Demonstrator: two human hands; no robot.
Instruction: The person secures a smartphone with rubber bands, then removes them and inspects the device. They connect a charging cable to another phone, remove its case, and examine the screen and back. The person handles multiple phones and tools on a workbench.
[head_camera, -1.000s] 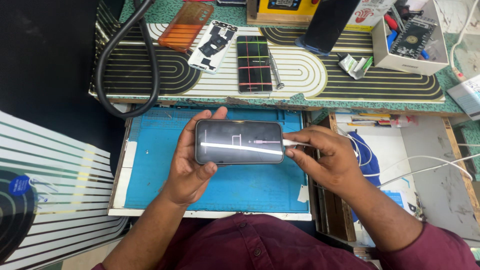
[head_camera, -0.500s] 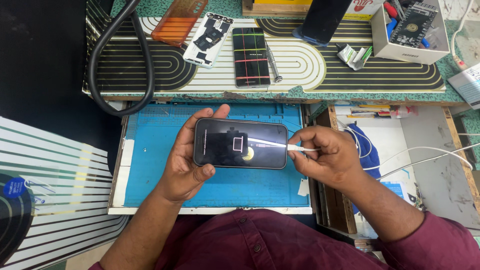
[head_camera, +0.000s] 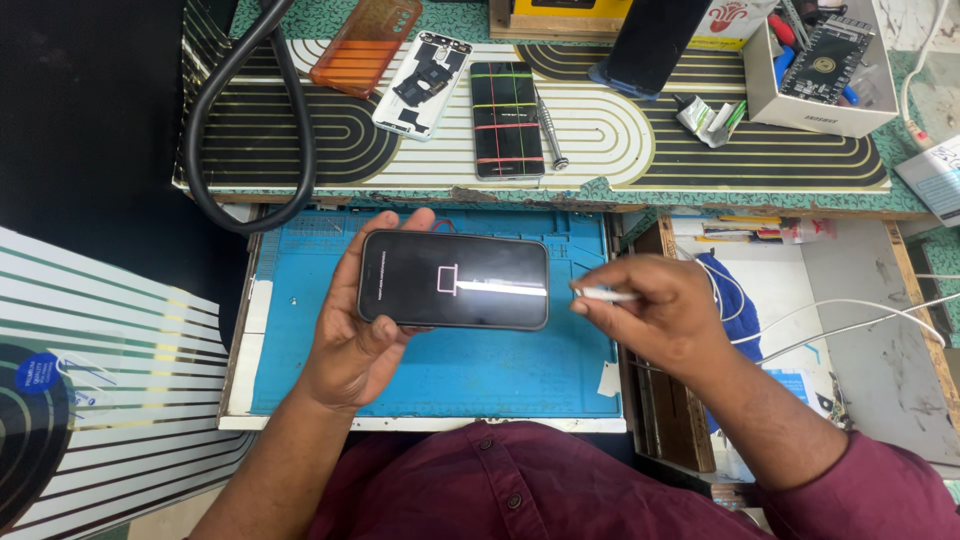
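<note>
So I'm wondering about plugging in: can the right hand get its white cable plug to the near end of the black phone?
Probably yes. The right hand pinches the white cable plug just off the black phone's right end, which the left hand holds over the blue mat. Nothing lies in the gap.

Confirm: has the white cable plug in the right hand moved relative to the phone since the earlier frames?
Yes. The white cable plug was at the phone right end earlier; now it sits apart, pulled back right, near the blue mat right edge, pinched by the right hand.
</note>
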